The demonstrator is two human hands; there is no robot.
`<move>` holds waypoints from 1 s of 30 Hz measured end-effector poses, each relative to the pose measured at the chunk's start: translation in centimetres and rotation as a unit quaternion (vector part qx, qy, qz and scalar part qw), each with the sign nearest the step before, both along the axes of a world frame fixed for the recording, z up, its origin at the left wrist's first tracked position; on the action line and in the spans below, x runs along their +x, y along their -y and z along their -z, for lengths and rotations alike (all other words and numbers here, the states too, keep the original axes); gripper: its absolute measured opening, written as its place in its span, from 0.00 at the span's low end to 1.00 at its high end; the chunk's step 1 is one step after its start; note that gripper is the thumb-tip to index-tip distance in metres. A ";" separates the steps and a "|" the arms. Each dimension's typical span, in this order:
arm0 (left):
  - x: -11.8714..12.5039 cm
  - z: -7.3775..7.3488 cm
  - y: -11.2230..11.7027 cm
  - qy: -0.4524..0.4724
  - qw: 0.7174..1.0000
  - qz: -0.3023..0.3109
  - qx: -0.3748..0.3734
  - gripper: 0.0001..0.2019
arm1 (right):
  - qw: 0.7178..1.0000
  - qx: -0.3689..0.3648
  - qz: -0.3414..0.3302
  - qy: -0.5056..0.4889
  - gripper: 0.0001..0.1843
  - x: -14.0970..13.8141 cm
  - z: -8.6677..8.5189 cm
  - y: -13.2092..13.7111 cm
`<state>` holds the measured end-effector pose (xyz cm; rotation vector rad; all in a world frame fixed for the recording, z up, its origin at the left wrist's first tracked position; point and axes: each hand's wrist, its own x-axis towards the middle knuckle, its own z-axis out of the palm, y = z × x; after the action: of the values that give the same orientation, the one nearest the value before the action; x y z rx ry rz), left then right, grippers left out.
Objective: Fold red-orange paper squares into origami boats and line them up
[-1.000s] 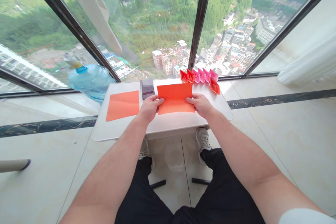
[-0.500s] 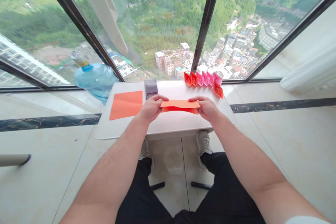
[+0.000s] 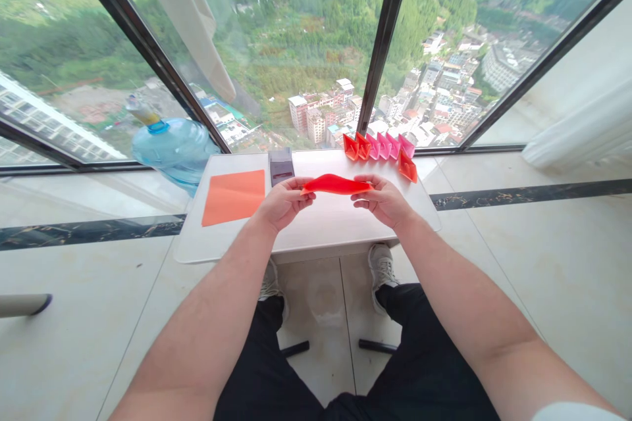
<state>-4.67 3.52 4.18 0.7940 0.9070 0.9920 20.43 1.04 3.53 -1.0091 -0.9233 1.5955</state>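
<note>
Between my hands, just above the white table (image 3: 316, 230), I hold a folded sheet of red-orange paper (image 3: 336, 184) by its two ends. My left hand (image 3: 285, 202) pinches the left end between thumb and fingers. The right end is gripped by my right hand (image 3: 381, 199) in the same way. The paper's middle bulges upward and its bright red side faces me. A flat orange sheet of paper (image 3: 233, 197) lies on the table to the left. Several folded paper boats, pink ones (image 3: 384, 146) and orange-red ones (image 3: 407, 166), stand at the back right.
A dark phone-like object (image 3: 281, 168), partly blurred, lies at the table's back edge. A large blue water bottle (image 3: 172, 148) stands beyond the left corner. Tall windows (image 3: 296, 33) rise behind the table. My shoes (image 3: 382, 270) are under the front edge.
The folded paper has tipped so that its red side shows and the orange flap is out of sight. Both hands have turned with it and risen slightly.
</note>
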 end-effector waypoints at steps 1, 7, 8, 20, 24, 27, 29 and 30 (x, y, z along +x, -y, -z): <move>0.1 0.1 0.0 -0.008 1.000 0.001 0.001 0.17 | 1.000 0.008 0.014 0.026 0.20 -0.1 0.1 0.0; 0.6 0.9 -0.1 -0.104 0.993 -0.037 0.032 0.18 | 0.987 0.041 0.099 0.120 0.23 -1.1 1.0 -0.4; 0.7 1.1 -0.2 -0.115 0.991 -0.049 0.042 0.19 | 0.986 0.040 0.104 0.124 0.24 -1.1 1.1 -0.4; 1.8 1.3 -0.2 -0.151 0.976 -0.143 0.069 0.14 | 0.987 0.028 0.097 0.128 0.20 -1.3 1.5 -0.2; 1.9 1.4 -0.2 -0.152 0.973 -0.158 0.069 0.11 | 0.986 0.029 0.101 0.131 0.19 -1.6 1.4 -0.1; 1.9 1.4 -0.2 -0.155 0.973 -0.157 0.070 0.11 | 0.985 0.031 0.105 0.137 0.19 -1.6 1.5 -0.1; 1.8 1.4 -0.1 -0.159 0.972 -0.155 0.072 0.11 | 0.983 0.032 0.109 0.142 0.19 -1.6 1.5 -0.1; 1.8 1.4 -0.1 -0.160 0.972 -0.154 0.074 0.12 | 0.983 0.033 0.111 0.145 0.19 -1.6 1.5 -0.1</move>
<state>-2.84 3.66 2.82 0.9767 1.2731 1.2340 18.88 1.18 2.02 -1.2723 -1.0120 1.2461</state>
